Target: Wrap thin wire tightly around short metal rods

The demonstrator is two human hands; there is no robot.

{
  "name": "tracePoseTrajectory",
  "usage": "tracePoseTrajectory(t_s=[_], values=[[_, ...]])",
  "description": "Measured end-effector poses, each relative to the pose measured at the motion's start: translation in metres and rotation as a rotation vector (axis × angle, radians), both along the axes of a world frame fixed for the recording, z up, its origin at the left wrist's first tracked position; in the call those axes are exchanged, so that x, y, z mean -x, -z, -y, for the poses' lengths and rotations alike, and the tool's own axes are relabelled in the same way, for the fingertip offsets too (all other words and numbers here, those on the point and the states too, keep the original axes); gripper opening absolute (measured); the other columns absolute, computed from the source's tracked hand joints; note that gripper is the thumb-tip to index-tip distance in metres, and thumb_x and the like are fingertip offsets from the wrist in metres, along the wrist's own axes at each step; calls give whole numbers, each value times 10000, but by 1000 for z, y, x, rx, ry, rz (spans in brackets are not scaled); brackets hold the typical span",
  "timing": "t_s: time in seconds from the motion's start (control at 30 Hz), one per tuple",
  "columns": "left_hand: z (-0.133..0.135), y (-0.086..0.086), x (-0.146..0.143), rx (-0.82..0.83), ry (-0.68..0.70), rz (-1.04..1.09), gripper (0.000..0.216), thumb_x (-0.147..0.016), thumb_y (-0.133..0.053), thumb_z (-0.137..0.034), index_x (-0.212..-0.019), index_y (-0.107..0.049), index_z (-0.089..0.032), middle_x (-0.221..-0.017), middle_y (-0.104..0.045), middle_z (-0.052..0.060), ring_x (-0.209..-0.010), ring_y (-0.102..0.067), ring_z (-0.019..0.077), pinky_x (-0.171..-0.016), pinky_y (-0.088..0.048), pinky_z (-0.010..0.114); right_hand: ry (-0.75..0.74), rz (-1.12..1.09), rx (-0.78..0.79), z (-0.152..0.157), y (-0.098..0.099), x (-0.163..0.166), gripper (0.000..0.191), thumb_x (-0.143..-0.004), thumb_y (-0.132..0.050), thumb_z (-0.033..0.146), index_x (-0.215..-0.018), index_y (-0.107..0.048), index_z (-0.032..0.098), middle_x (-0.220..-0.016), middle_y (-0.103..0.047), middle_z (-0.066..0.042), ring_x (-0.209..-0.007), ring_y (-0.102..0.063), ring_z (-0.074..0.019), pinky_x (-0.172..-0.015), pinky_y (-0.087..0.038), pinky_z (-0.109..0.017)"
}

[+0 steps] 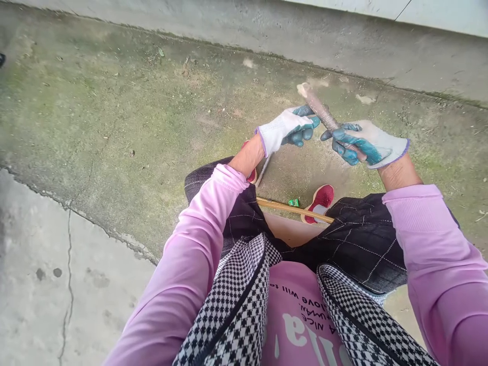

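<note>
Both my hands wear white gloves with blue-green palms. My right hand (366, 143) is closed round a short grey rod-like tool (319, 109) that points up and to the left, its tip blurred. My left hand (287, 129) is curled with its fingertips against the same tool, just left of my right hand. A thin grey strand (264, 169) hangs down below my left wrist; where it ends is hidden. I am seated low, knees apart, in pink sleeves and dark checked trousers.
A long thin bamboo stick (293, 208) lies across the ground between my red shoes (321, 201), beside a small green scrap (293, 202). Mossy cracked concrete (114, 132) surrounds me. A low concrete kerb (343, 40) runs along the far side.
</note>
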State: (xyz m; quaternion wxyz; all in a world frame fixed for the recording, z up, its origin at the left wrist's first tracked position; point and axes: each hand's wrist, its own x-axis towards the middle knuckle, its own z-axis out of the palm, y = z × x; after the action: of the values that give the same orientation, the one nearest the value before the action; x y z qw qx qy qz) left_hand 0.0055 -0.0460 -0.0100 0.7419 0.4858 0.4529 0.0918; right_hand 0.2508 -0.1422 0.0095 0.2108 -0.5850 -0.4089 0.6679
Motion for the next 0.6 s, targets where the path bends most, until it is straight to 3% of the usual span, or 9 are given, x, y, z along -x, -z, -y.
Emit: tracePoseTrajectory(t_s=[0.1, 0.17, 0.27, 0.37, 0.47, 0.6], values=[[0, -5, 5, 7, -37, 69, 390, -1189, -716, -98, -1546, -844, -188, -747, -596, -75, -616, -511, 88, -791, -546, 267, -63, -100, 52, 5, -6, 2, 620, -1019, -1011, 796, -1117, -769, 234, -703, -538, 42, -567, -418, -127, -469, -369, -274], [1, -6, 6, 7, -52, 41, 407, -1180, -751, -105, -1570, -848, -171, -734, -621, -62, -660, -593, 108, -847, -596, 288, -103, -65, 43, 4, -3, 4, 589, -1067, -947, 790, -1139, -769, 233, -757, -622, 10, -573, -462, -141, -486, -404, -293], [4, -4, 1, -1, -76, -1, 397, -1197, -719, -115, -1571, -844, -164, -711, -651, -57, -635, -604, 114, -786, -591, 272, -89, 140, -64, -2, 8, 9, 464, -1020, -1003, 623, -1169, -760, 257, -861, -740, -35, -670, -607, -193, -566, -520, -317], [4, 1, -8, 1, -113, -55, 302, -1242, -725, -192, -1525, -822, -157, -696, -644, -75, -584, -586, 93, -694, -531, 219, -31, 336, -191, -7, 23, 13, 419, -1000, -1035, 484, -1277, -777, 305, -820, -715, -10, -740, -653, -231, -614, -522, -316], [1, 6, -12, 3, -130, -74, 244, -1228, -852, -307, -1418, -808, -161, -706, -636, -81, -610, -635, 89, -716, -541, 209, -7, 292, -246, -8, 30, 13, 435, -1090, -972, 586, -1379, -777, 326, -792, -703, -5, -699, -605, -221, -591, -483, -313], [-2, 9, -9, -31, -95, -29, 142, -1229, -808, -263, -1331, -809, -164, -735, -657, -61, -671, -640, 101, -797, -595, 238, 158, 127, -210, -6, 21, 7, 498, -1033, -1008, 675, -1227, -762, 287, -788, -713, -16, -639, -549, -182, -522, -500, -302]])
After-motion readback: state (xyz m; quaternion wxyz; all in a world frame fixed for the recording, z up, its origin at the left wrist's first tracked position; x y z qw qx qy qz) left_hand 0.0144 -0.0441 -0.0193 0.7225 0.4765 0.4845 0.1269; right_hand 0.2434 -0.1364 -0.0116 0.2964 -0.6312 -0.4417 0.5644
